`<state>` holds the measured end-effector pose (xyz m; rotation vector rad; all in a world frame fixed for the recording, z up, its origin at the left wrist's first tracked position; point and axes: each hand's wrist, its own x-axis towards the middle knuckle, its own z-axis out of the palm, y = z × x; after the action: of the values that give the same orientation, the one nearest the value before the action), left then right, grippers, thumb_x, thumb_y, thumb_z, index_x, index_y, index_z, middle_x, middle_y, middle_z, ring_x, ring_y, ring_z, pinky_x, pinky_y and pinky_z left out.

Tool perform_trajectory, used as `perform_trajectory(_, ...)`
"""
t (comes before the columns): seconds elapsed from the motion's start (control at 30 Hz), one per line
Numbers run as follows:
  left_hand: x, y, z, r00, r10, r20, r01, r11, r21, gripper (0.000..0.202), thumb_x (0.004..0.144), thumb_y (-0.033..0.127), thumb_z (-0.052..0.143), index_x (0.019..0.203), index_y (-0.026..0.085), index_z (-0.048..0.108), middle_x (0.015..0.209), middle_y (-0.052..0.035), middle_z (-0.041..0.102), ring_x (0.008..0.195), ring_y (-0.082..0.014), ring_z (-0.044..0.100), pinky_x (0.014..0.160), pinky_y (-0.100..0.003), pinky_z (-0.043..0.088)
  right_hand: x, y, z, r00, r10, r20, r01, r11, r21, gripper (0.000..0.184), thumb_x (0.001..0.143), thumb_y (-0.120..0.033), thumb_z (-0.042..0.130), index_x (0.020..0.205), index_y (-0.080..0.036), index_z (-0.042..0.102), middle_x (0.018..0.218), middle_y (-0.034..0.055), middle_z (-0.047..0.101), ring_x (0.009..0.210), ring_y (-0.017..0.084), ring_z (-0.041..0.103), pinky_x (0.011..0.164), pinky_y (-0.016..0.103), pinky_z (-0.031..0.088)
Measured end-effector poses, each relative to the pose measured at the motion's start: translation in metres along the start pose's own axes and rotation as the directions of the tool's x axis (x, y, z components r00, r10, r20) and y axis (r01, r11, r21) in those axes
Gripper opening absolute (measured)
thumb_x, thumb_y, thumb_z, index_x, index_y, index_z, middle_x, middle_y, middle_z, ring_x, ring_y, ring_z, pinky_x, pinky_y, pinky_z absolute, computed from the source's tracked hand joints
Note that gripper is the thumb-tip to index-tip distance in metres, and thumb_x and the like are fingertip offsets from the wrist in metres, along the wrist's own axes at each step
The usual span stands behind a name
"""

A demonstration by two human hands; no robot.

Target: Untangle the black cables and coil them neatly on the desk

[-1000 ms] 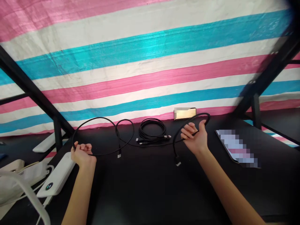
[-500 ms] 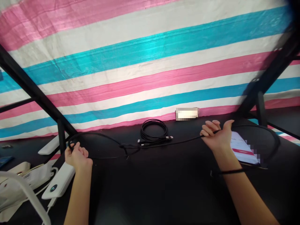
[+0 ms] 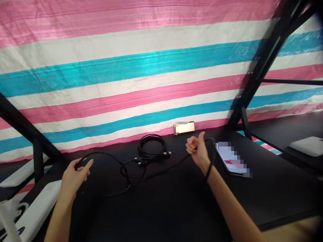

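Note:
A long black cable [image 3: 102, 153] stretches between my two hands, with a loose tangle in its middle above the black table. My left hand [image 3: 72, 179] has its fingers bent round the cable's left loop, the thumb held apart. At the other side my right hand [image 3: 198, 153] grips the cable in curled fingers, thumb raised; a loop of it passes over the right wrist. Just behind the tangle lies a second black cable [image 3: 151, 156], coiled in a ring, its metal plugs showing at the front.
A lit phone [image 3: 188, 127] leans against the striped sheet [image 3: 141, 90] at the back. Another phone [image 3: 230, 159] lies right of my right hand. A white power bank [image 3: 37, 208] is beside my left forearm. Black frame bars [image 3: 254, 77] slant up at both sides.
The view has swung to the right. My hands are closer together, and the stretched cable has slackened, its tangle now looser and hanging lower. My left thumb has spread away from the fingers.

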<state>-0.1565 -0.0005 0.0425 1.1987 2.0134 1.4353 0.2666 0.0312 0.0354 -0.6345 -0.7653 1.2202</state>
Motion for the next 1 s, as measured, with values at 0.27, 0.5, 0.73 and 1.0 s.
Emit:
perform_trajectory(0.27,-0.051,0.038,0.039,0.792,0.611,0.004,-0.597,0.773,0.215,0.056,0.061,0.011,0.060,0.114,0.030,0.056,0.118,-0.0079,0.057,0.113,-0.0328,0.047,0.088,-0.040,0.035,-0.024,0.033,0.034,0.991,0.002,0.133,0.051,0.916,-0.397,0.072,0.069,-0.080,0.038,0.039,-0.016,0.054,0.034,-0.0022,0.031,0.033,0.005,0.025,0.037,0.023,0.011)
perform_trajectory(0.5,-0.054,0.034,0.088,0.804,0.555,0.214,-0.579,0.812,0.073,0.054,0.061,0.039,0.072,0.112,0.026,0.060,0.107,-0.0088,0.060,0.102,-0.0309,0.054,0.086,-0.037,0.039,-0.033,0.032,0.044,0.988,0.019,0.151,0.052,0.891,-0.451,0.074,0.071,-0.081,0.031,0.039,-0.018,0.055,0.034,-0.0012,0.033,0.034,0.007,0.027,0.038,0.024,0.014)
perform_trajectory(0.73,-0.029,-0.003,0.077,0.836,0.065,0.544,-0.012,0.995,-0.100,0.036,0.067,0.050,0.065,0.089,0.021,0.058,0.051,0.0041,0.051,0.031,-0.0142,0.046,0.033,-0.022,0.033,-0.034,0.031,0.042,0.988,0.029,0.154,0.051,0.871,-0.489,0.074,0.072,-0.080,0.031,0.039,-0.017,0.055,0.034,-0.0010,0.033,0.034,0.007,0.027,0.038,0.024,0.014)
perform_trajectory(1.0,-0.031,0.006,0.060,0.452,0.076,0.889,-0.078,0.996,-0.046,0.027,0.072,0.044,0.064,0.072,0.018,0.061,0.070,-0.0017,0.062,0.071,-0.0189,0.063,0.065,-0.027,0.050,-0.030,0.034,0.035,0.994,0.049,0.093,0.005,0.862,-0.508,0.074,0.071,-0.080,0.031,0.040,-0.016,0.052,0.033,-0.0039,0.028,0.032,0.005,0.022,0.037,0.022,0.011)
